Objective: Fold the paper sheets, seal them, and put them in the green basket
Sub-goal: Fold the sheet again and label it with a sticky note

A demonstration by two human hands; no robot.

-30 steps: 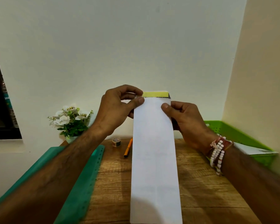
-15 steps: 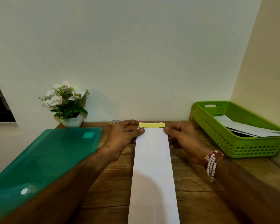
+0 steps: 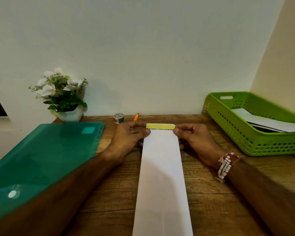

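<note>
A long, narrow folded white paper (image 3: 162, 176) lies lengthwise on the wooden desk (image 3: 208, 193), running from the near edge away from me. A yellow strip of tape (image 3: 160, 126) sits across its far end. My left hand (image 3: 129, 138) pinches the paper's far left corner, thumb on top. My right hand (image 3: 192, 138), with a bead bracelet at the wrist, pinches the far right corner. The green basket (image 3: 245, 126) stands at the right against the wall and holds folded white sheets (image 3: 266, 122).
A green plastic folder (image 3: 46, 160) covers the left of the desk. A white pot of flowers (image 3: 65, 97) stands at the back left. A small tape roll (image 3: 118, 118) and an orange pencil (image 3: 136, 117) lie by the back wall.
Both hands have lowered the paper from in front of the wall down flat onto the desk. The view has tilted, bringing the basket and folder fully into sight.
</note>
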